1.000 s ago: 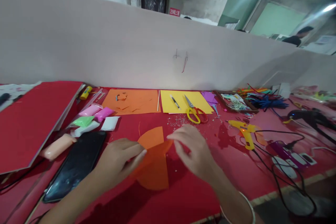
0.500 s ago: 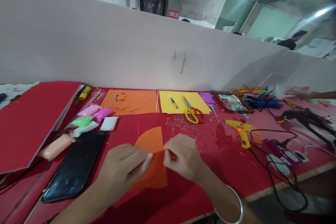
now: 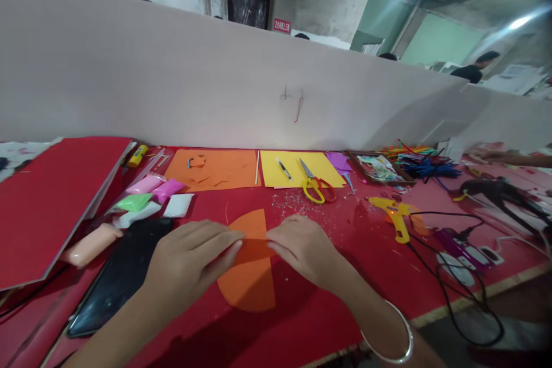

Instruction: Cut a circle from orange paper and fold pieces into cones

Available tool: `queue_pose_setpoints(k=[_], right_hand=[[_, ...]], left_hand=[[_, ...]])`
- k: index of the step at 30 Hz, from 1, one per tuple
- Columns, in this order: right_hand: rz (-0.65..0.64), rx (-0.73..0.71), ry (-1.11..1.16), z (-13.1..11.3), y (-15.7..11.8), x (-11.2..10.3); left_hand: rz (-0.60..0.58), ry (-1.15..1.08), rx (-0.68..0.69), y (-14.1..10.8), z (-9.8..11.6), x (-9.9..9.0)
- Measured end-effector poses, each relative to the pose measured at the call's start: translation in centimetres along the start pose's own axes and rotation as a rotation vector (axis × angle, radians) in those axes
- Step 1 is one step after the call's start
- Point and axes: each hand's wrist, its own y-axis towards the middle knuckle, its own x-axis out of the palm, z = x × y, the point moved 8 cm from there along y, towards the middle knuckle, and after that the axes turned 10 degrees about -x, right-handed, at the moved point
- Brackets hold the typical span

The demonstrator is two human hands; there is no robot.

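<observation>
A rounded piece of orange paper [image 3: 250,287] with a straight right edge lies on the red tabletop in front of me. Across its middle, a darker orange band stretches between my hands; I cannot tell whether it is a fold or a separate strip. My left hand [image 3: 194,256] pinches the band's left end between thumb and fingers. At its right end my right hand [image 3: 304,250] pinches too, its fingers rather straight. Beyond them, scissors [image 3: 319,187] with one yellow and one red handle rest partly on a yellow sheet [image 3: 297,164], beside a pen [image 3: 284,169].
Left are a black phone [image 3: 121,276], soft clay packets [image 3: 150,184] and a red folder [image 3: 60,201]. An orange sheet [image 3: 215,169] lies at the back. On the right, a yellow glue gun [image 3: 397,215] trails its cable near a purple power strip [image 3: 461,248].
My right hand's fingers have straightened from a curl. My left hand has shifted slightly up and left, and more of the orange paper's lower half shows.
</observation>
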Motion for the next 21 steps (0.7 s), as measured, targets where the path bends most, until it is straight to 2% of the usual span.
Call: queue_pose_setpoints(k=[3,5,9,13,16,18,20,21], right_hand=[[-0.137,0.048,-0.029,0.3,0.5,1.5],[-0.178,0.050,0.027,0.1,0.8,2.2],[-0.157,0.067,0.273,-0.4,1.3,2.2],[-0.116,0.105,0.453,0.3,0.5,1.3],[-0.086,0.192,0.492,1.9,-0.8,0.7],[-0.075,0.227,0.495,2.5,-1.4,0.6],[-0.079,0.211,0.496,2.4,-1.4,0.6],[-0.083,0.189,0.490,2.2,-1.3,0.6]], left_hand=[[-0.040,0.165,0.159,-0.1,1.2,0.7],[-0.068,0.210,0.249,-0.4,2.0,1.3],[-0.079,0.241,0.302,-0.7,2.6,1.8],[-0.091,0.297,0.312,-0.9,1.0,1.5],[-0.092,0.456,0.211,-0.6,-2.0,1.0],[-0.072,0.485,0.021,-0.1,-4.1,0.3],[-0.111,0.284,-0.154,0.1,-5.2,0.2],[-0.168,0.138,-0.187,0.1,-5.1,0.7]])
